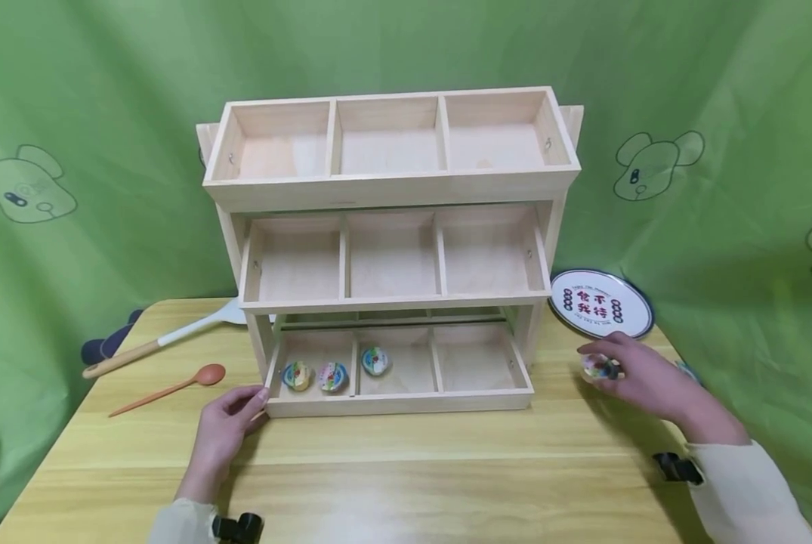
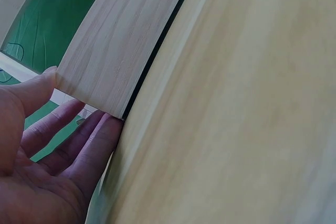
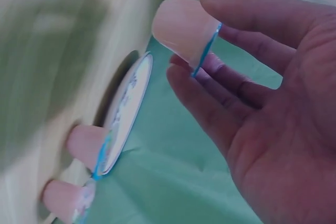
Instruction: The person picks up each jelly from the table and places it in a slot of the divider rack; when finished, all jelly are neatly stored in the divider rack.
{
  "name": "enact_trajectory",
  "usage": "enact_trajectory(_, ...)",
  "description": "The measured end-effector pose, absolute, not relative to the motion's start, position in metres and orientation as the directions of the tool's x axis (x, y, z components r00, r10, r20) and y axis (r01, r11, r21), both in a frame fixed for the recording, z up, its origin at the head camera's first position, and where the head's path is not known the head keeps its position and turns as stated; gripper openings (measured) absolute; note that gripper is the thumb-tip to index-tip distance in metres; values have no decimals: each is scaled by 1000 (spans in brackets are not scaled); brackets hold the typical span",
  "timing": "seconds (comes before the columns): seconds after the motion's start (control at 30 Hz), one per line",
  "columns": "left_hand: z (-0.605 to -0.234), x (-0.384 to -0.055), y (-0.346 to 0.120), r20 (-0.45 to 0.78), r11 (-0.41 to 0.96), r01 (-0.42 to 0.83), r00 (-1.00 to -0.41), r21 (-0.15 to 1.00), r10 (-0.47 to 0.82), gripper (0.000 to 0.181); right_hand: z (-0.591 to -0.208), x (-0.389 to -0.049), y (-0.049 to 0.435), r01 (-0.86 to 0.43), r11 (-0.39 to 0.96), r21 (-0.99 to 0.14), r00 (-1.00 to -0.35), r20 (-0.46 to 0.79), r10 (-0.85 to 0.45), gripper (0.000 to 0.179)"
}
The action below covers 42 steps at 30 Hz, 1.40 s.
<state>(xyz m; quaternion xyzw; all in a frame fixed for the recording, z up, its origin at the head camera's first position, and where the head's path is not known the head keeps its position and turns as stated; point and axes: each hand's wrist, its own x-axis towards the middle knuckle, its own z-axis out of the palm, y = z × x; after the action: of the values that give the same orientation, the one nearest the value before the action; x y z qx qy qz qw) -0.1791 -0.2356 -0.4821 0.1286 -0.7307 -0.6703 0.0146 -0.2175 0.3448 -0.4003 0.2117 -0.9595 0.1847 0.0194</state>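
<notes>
A three-tier wooden rack [image 1: 392, 190] stands on the table, each tier divided into three compartments. My left hand [image 1: 225, 432] holds the front left corner of its bottom tray [image 1: 399, 404], thumb at the upper edge and fingers at the end, as the left wrist view [image 2: 68, 145] shows. Two jelly cups [image 1: 297, 375] lie in that tray's left compartment, and another jelly cup [image 1: 375, 361] is in the middle one. Off to the right, my right hand [image 1: 640, 381] pinches a pinkish jelly cup [image 3: 184, 30] above the table, between thumb and fingers.
An oval plate with red characters [image 1: 601, 304] lies right of the rack. Two more jelly cups [image 3: 86, 145] stand near it in the right wrist view. On the left lie an orange spoon [image 1: 208, 374] and a white spatula with a wooden handle [image 1: 195, 326]. Green cloth [image 1: 392, 45] hangs behind.
</notes>
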Motion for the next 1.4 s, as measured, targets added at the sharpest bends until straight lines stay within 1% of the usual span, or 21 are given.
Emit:
enact_trajectory(0.17,-481,-180,-235,-149,66,-166,-967,984,-209,39,-392,-208,336,-409,844,-348,-910,84,-406,50)
enact_trajectory(0.6,-482,-180,-234,-138,61,-154,-967,986,-212,37,-372,-190,315,-442,842,-310,-895,94,-436,48)
enact_trajectory(0.97,-481,-179,-235,-147,75,-166,-967,983,-207,40,-359,-186,284,-512,798,-319,-856,110,-505,47)
enact_trajectory(1.17,-481,-179,-236,-151,64,-167,-968,984,-201,40,-360,-190,270,-545,770,-332,-833,111,-541,47)
enact_trajectory(1.4,-481,-178,-236,-147,69,-164,-969,984,-200,41,-359,-194,252,-585,745,-320,-806,127,-578,47)
